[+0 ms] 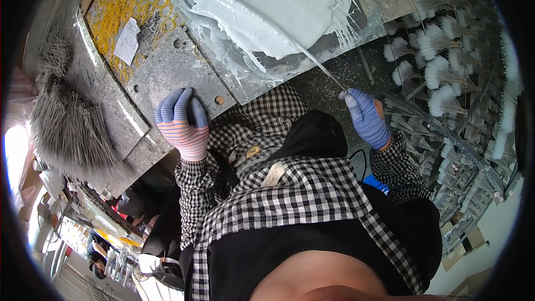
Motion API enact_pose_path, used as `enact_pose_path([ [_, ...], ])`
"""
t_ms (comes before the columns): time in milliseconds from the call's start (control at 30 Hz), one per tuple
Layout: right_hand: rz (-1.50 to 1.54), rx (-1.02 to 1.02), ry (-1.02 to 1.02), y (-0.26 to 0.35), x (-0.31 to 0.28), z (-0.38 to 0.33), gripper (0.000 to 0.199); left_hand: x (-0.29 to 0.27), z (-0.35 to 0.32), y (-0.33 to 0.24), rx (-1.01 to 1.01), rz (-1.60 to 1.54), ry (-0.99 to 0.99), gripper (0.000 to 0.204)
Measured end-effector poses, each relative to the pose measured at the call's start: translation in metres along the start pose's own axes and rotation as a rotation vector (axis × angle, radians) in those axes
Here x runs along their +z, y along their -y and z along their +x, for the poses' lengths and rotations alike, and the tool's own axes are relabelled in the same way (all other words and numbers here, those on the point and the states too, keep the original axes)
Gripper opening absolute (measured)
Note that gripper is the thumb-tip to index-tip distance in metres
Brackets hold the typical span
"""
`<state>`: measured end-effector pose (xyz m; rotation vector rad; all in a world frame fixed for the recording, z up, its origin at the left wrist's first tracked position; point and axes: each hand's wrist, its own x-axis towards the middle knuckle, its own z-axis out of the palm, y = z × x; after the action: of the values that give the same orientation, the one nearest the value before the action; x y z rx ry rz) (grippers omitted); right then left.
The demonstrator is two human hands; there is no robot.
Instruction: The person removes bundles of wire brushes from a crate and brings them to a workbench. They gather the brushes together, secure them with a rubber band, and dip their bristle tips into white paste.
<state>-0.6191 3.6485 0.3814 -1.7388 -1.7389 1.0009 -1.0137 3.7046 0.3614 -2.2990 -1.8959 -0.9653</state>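
Observation:
My right hand (365, 118), in a blue knit glove, pinches the near end of a thin rod (319, 62). The rod slants up and left, and its far part meets the edge of a thick white paste (267, 8). That paste is spread over a smeared flat slab (245, 86) in front of me. My left hand (181, 122), in a striped blue and pink glove, rests at the near edge of a grey board (189, 72). Its fingers are stretched out and slightly bent, with nothing visible in them.
Twisted-wire brushes lie in a large bundle (75, 117) at the left. Yellow rings (131, 8) and a paper slip (127, 42) lie beyond the grey board. Racks of brushes with white fan-shaped bristles (443, 72) stand close on my right. Another person (97, 253) is at the lower left.

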Motion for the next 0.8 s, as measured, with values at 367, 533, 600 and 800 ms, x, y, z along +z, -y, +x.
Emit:
enact_pose_path([
  [367, 0.078, -0.024, 0.061, 0.007, 0.009, 0.001, 0.018, -0.001, 0.000, 0.000, -0.001, -0.004, -0.005, 0.021],
  [533, -0.007, -0.009, -0.006, 0.001, -0.006, 0.011, 0.020, 0.001, 0.000, -0.001, 0.005, 0.019, -0.022, 0.020],
  [600, -0.022, 0.008, -0.024, 0.001, -0.012, 0.014, 0.020, 0.001, 0.000, -0.002, 0.000, 0.019, -0.022, 0.020],
  [800, -0.016, 0.006, -0.115, -0.010, -0.026, 0.025, 0.022, 0.002, 0.000, 0.000, 0.001, 0.017, -0.021, 0.020],
])
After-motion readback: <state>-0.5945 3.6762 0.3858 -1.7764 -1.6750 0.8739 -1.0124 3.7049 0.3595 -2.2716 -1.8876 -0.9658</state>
